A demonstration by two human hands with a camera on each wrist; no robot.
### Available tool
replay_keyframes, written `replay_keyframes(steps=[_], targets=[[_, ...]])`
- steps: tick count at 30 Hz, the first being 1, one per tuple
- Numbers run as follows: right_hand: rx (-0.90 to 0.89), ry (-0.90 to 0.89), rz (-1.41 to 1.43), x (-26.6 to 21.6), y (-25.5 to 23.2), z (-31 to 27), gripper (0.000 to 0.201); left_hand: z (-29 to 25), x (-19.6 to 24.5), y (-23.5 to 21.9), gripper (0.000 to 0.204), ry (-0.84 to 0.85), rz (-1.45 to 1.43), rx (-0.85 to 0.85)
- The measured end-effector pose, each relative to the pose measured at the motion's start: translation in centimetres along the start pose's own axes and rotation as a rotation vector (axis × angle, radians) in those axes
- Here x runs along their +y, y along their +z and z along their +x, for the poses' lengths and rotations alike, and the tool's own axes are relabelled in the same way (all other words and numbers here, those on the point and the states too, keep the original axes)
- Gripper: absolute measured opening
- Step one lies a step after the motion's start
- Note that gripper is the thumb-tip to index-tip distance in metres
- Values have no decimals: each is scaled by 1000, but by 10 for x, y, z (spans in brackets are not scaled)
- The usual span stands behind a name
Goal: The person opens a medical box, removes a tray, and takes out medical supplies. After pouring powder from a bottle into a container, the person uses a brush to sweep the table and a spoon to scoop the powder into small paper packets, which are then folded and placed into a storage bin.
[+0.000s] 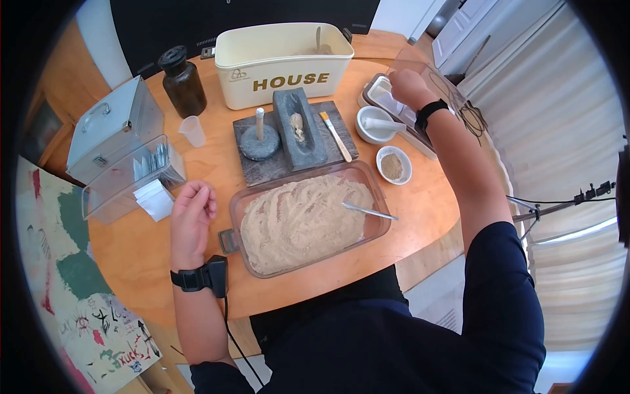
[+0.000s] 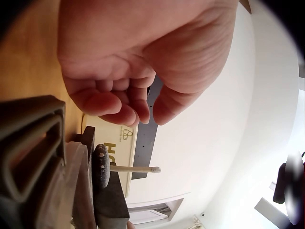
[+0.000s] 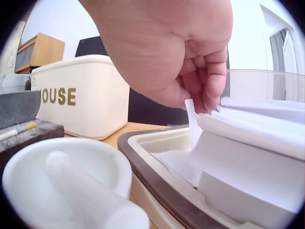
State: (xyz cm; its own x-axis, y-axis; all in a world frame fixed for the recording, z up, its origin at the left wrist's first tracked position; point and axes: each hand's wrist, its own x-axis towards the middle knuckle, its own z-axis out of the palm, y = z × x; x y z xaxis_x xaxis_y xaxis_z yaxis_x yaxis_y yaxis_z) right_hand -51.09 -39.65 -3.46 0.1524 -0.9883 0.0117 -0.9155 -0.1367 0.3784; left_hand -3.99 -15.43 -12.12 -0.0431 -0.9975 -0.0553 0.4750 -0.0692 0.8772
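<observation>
My right hand reaches over a cream box with a brown rim at the table's right side. Its curled fingertips pinch the top edge of the white paper standing in that box. A loose white slip stands up beside the fingertips. My left hand is held left of a clear tray of pale powder, its fingers loosely curled around nothing. In the left wrist view the tray's handle clip lies close below it.
A white mortar with pestle, a small bowl of powder and a brush are near the right arm. A stone grinding trough stands mid-table before a HOUSE bin. A brown bottle and white packets lie left.
</observation>
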Motion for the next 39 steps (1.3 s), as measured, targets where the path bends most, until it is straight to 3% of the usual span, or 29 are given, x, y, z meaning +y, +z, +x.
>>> replay_keyframes(steps=[2, 4, 5, 7, 9, 10, 11, 12, 14, 15, 17, 21, 23, 26, 29, 36, 39], targets=[[107, 57, 68, 4, -3, -7, 21, 0, 0, 0, 7, 0, -1, -1], [309, 150, 311, 10, -13, -21, 23, 0, 0, -1, 6, 5, 12, -9], [315, 150, 312, 9, -23, -36, 23, -1, 0, -1, 6, 11, 13, -10], [496, 183, 640, 2, -37, -76, 17, -3, 1, 0, 5, 38, 125, -46], [435, 169, 1157, 2, -27, -103, 11, -10, 3, 11, 7, 88, 237, -68], [441, 180, 1173, -9, -31, -123, 11, -12, 5, 18, 10, 132, 347, -94], [309, 163, 1320, -24, -47, -147, 10, -14, 8, 29, 10, 126, 367, -106], [171, 148, 1460, -39, -60, -168, 9, -18, 13, 44, 14, 244, 479, -218], [81, 10, 1527, -65, -63, -192, 12, -27, 31, 70, 27, 406, 807, -424], [53, -135, 1534, -75, -58, -198, 13, -29, 39, 87, 27, 395, 805, -450], [-46, -230, 1450, -99, -65, -213, 13, -32, 45, 125, 48, 771, 1209, -639], [-210, -440, 1546, -123, -69, -216, 17, -33, 38, 167, 71, 775, 1425, -654], [-193, -437, 1520, -125, -68, -208, 17, -26, 31, 175, 88, 708, 1511, -631], [-187, -417, 1508, -123, -66, -194, 18, -16, 22, 176, 92, 677, 1524, -617], [-187, -446, 1549, -121, -58, -175, 18, -1, 12, 176, 89, 706, 1513, -556], [-347, -423, 1772, -126, -43, -163, 42, 16, 10, 164, 76, 641, 1446, -422], [-350, -446, 1802, -128, -36, -162, 42, 20, 5, 162, 74, 615, 1430, -415]])
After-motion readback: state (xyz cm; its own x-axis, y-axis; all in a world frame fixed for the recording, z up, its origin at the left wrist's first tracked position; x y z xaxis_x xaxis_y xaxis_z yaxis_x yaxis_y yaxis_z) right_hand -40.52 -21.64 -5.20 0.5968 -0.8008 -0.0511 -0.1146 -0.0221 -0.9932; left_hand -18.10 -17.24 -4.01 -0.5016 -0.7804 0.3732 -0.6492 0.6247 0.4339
